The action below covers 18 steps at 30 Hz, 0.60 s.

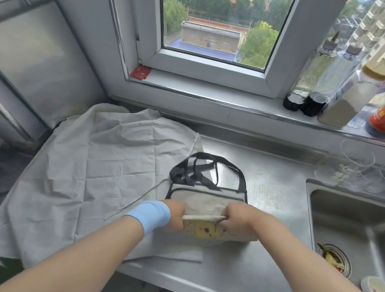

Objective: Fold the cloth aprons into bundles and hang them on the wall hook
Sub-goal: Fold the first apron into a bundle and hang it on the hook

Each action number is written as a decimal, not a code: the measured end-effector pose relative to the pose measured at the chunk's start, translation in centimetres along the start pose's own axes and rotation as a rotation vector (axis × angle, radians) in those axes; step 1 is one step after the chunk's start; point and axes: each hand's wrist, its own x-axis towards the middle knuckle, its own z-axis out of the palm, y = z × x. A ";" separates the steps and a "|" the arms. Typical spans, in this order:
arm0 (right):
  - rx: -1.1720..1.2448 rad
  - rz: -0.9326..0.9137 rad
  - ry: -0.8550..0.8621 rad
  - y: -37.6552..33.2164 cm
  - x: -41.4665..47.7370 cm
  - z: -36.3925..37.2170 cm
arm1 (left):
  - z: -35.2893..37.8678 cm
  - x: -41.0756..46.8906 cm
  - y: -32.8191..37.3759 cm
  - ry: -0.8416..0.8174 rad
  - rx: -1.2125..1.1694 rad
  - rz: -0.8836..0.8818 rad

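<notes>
Grey cloth apron with black straps [205, 199], half-folded on the steel bench [254, 272] over a spread pale-grey apron [95, 167], fold edge pinched by left hand [175, 216] and right hand [237, 220]; straps seemingly loose, liable to undo the bundle when lifted.

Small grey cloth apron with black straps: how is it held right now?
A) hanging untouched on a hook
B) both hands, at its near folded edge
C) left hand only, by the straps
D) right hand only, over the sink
B: the left hand and the right hand each grip the near folded edge of the small grey cloth apron on the steel counter.
</notes>
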 end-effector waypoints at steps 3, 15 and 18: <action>0.044 -0.017 -0.027 0.5 1.2 -1.1 | -1.3 0.6 -1.3 0.021 -0.048 0.004; -0.110 0.116 0.374 4.3 6.5 -0.7 | -4.5 7.1 -3.4 0.306 -0.088 -0.079; -0.180 0.085 0.379 4.3 7.8 -0.7 | -3.2 7.8 -1.5 0.563 0.224 -0.090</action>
